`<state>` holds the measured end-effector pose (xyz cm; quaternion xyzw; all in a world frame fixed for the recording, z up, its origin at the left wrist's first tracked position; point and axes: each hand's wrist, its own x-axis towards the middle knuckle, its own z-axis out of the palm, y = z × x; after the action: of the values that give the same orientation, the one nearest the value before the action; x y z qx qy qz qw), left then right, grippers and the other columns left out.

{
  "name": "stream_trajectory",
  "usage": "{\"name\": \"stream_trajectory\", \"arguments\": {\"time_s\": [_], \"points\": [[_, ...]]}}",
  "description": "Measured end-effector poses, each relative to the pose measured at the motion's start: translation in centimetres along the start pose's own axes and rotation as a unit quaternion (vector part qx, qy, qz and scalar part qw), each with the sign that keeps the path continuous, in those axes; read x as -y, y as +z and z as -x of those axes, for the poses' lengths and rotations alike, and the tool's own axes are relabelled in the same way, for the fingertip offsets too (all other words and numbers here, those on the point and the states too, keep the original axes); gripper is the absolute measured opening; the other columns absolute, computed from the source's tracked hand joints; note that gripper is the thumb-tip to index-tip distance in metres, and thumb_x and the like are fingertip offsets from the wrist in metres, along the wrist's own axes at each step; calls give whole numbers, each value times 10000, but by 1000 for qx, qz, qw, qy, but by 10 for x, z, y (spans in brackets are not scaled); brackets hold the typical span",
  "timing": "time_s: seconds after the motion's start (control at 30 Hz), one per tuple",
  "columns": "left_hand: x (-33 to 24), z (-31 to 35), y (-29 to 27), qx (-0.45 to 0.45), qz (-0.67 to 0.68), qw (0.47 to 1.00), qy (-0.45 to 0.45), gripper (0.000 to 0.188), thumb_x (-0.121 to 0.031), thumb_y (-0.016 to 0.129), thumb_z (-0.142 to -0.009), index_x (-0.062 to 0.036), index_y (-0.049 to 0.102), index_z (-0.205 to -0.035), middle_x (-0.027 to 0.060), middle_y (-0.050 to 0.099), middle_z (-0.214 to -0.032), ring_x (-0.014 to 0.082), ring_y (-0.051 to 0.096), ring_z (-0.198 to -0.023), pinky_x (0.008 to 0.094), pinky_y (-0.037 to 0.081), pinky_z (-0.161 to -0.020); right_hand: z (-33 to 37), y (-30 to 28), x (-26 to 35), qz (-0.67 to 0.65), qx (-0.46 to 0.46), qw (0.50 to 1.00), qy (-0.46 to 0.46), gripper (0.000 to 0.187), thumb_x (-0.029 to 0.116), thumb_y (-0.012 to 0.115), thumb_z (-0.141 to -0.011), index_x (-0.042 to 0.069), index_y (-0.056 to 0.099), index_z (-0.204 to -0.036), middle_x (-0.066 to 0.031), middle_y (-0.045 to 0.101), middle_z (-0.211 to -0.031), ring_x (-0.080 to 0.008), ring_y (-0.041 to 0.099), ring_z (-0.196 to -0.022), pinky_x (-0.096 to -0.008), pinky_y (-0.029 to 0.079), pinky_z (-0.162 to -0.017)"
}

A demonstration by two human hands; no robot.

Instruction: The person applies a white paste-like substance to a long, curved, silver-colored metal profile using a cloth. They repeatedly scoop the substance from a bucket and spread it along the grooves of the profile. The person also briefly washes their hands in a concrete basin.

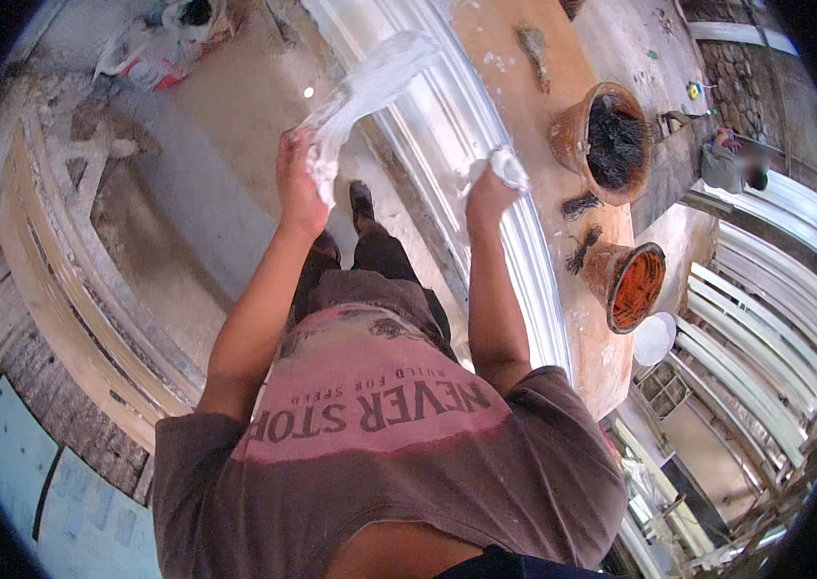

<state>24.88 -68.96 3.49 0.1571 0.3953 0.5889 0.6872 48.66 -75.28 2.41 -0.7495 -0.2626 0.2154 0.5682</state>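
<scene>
My left hand (300, 188) is closed on one end of a long, limp white strip (380, 75), which looks wet and plaster-like. The strip rises from my fingers and arches to the right over a long, ridged white moulding form (534, 280). Over the same form, my right hand (491, 201) is closed around a white, pasty lump (508, 168). Whether that lump joins the strip, I cannot tell. The form has a shiny, wet-looking surface with lengthwise grooves and runs along the edge of a brown bench (587, 352).
A bucket with dark residue (614, 145) and one with an orange inside (636, 288) stand on the bench, near a worn brush (532, 58). Long white mouldings (756, 328) lie stacked at right, where another person (729, 164) is. Wooden planks (71, 289) curve along the left.
</scene>
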Motion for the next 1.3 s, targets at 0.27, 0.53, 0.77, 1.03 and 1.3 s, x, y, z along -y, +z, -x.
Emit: {"name": "stream_trajectory", "arguments": {"time_s": [0.27, 0.53, 0.77, 1.03, 1.3], "points": [[71, 24, 17, 78, -237, 966, 66, 183, -199, 459, -963, -48, 486, -1063, 50, 522, -1047, 138, 486, -1003, 287, 382, -908, -12, -27, 3, 11, 8, 1000, 26, 306, 32, 573, -771, -14, 540, -1072, -114, 579, -1036, -208, 540, -966, -314, 401, -880], [124, 28, 40, 134, -325, 925, 142, 173, -192, 454, -965, -32, 469, -1030, 76, 468, -1004, 162, 461, -954, 274, 358, -883, -97, -38, 5, 106, 227, 968, -2, 312, 129, 494, -869, 34, 591, -1151, -72, 618, -1110, -160, 545, -1025, -285, 395, -907], [147, 34, 41, 69, -330, 917, 212, 148, -182, 470, -958, -39, 471, -997, 77, 456, -1020, 169, 458, -949, 280, 361, -881, -104, -30, 3, 133, 257, 957, -36, 321, 106, 494, -865, 42, 596, -1163, -83, 626, -1113, -173, 550, -1044, -292, 389, -931], [167, 36, 42, 27, -313, 930, 190, 133, -177, 463, -963, -45, 474, -970, 73, 489, -1013, 155, 466, -941, 272, 368, -872, -114, -30, -25, 99, 241, 965, -23, 298, 71, 575, -815, 22, 620, -1105, -79, 655, -1045, -168, 595, -963, -286, 441, -853], [168, 65, 46, 27, -325, 934, 144, 205, -237, 482, -953, -39, 504, -1002, 55, 522, -985, 154, 479, -957, 289, 363, -906, -97, -68, -20, 120, 222, 967, -46, 256, 81, 591, -807, 24, 654, -1048, -79, 675, -974, -159, 609, -905, -291, 451, -832]]}}
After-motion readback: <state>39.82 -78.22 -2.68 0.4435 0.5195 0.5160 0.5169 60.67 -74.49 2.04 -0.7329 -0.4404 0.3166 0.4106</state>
